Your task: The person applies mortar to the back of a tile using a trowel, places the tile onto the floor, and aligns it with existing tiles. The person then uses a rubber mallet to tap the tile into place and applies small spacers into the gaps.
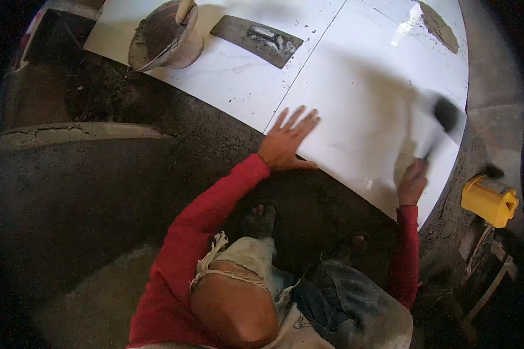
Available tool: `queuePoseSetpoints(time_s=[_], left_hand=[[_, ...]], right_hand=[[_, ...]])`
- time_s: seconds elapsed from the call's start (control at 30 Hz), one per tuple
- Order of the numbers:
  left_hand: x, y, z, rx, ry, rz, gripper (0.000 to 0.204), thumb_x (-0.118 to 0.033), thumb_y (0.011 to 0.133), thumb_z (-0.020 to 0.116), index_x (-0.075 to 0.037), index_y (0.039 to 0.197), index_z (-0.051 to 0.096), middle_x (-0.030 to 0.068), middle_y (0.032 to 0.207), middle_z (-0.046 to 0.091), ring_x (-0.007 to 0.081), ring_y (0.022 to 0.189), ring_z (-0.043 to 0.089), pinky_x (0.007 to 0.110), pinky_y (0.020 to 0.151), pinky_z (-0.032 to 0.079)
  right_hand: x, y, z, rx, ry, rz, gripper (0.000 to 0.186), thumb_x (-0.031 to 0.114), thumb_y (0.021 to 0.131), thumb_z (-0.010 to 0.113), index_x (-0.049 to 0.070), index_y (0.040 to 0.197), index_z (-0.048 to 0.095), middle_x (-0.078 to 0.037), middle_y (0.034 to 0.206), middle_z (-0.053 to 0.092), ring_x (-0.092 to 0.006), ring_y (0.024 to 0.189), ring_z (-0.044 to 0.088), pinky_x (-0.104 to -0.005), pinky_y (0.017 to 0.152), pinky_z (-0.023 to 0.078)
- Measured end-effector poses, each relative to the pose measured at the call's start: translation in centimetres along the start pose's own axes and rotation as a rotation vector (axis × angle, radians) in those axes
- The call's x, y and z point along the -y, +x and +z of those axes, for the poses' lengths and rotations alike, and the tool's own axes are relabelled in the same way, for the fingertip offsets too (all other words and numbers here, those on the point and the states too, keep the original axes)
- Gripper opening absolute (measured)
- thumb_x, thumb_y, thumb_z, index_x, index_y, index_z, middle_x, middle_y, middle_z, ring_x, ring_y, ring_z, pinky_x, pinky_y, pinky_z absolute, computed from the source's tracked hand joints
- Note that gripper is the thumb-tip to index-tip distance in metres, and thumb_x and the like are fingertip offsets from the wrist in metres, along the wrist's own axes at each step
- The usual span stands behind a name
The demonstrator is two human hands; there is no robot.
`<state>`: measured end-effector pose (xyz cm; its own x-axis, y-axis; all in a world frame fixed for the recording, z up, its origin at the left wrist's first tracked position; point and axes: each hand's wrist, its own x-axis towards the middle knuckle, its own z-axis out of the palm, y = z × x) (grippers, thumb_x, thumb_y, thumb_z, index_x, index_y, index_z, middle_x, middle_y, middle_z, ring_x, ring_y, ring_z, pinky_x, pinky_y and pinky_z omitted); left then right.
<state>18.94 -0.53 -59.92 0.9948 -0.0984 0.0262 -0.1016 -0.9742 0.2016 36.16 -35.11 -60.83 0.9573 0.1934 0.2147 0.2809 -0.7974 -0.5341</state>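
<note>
Large glossy white floor tiles with faint grey veins lie side by side, a thin dark joint between them. My left hand rests with fingers spread at the near edge of the tile, close to that joint. In my right hand is the handle of a mallet with a black head, blurred by motion. Its head is over the right part of the same tile; whether it touches the surface I cannot tell.
A mortar-smeared bucket and a flat trowel sit on the left tile. Mortar lies at the far right corner. Beyond the right edge stands a yellow jerrycan. Dark rough ground borders the tiles nearest me.
</note>
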Motion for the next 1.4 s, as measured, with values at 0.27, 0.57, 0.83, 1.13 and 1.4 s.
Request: queuePoseSetpoints(time_s=[0.27,0.57,0.83,1.13,1.4], left_hand=[[1.1,-1.9,-0.2,-0.117,-0.022,-0.248,0.125,-0.085,0.067,0.051,0.007,0.145,0.02,0.0256,0.153,0.02,0.036,0.144,0.016,0.048,0.117,0.016],[1.0,-2.6,-0.7,-0.024,0.038,-0.278,0.128,-0.086,0.066,0.051,0.009,0.145,0.017,0.0279,0.152,0.018,0.0376,0.144,0.014,0.051,0.116,0.012],[0.6,-2.2,-0.6,-0.067,-0.01,-0.277,0.124,-0.082,0.069,0.054,0.011,0.144,0.02,0.0288,0.151,0.02,0.0391,0.143,0.015,0.052,0.115,0.015],[0.1,-1.5,-1.4,-0.042,0.003,-0.252,0.122,-0.08,0.07,0.055,0.01,0.144,0.02,0.0278,0.152,0.019,0.0378,0.144,0.016,0.048,0.116,0.017],[-1.2,-1.1,-0.4,-0.106,-0.016,-0.155,0.12,-0.068,0.07,0.068,0.013,0.143,0.019,0.0312,0.149,0.021,0.0429,0.141,0.02,0.052,0.114,0.019]], right_hand=[[3.9,-1.2,-5.4,-0.074,0.865,0.093,0.035,0.032,0.101,0.044,-0.001,0.1,0.056,-0.008,0.069,0.057,-0.0175,0.057,0.054,-0.0314,0.052,0.045],[9.5,-5.1,-4.9,0.076,0.516,0.153,0.028,0.028,0.094,0.054,0.001,0.102,0.051,-0.015,0.075,0.062,-0.026,0.063,0.061,-0.0362,0.055,0.046],[6.4,-5.8,-3.6,0.184,0.136,0.167,0.029,0.026,0.098,0.048,-0.001,0.108,0.053,-0.023,0.07,0.058,-0.0259,0.056,0.058,-0.037,0.052,0.045],[3.6,-2.8,-4.1,0.265,-0.145,0.147,0.033,0.031,0.097,0.052,-0.001,0.104,0.051,-0.02,0.068,0.06,-0.0257,0.061,0.063,-0.0376,0.054,0.046],[2.0,-2.5,-3.7,-0.079,0.091,0.115,0.025,0.023,0.097,0.051,0.0,0.107,0.05,-0.024,0.075,0.062,-0.0409,0.066,0.064,-0.0451,0.056,0.048]])
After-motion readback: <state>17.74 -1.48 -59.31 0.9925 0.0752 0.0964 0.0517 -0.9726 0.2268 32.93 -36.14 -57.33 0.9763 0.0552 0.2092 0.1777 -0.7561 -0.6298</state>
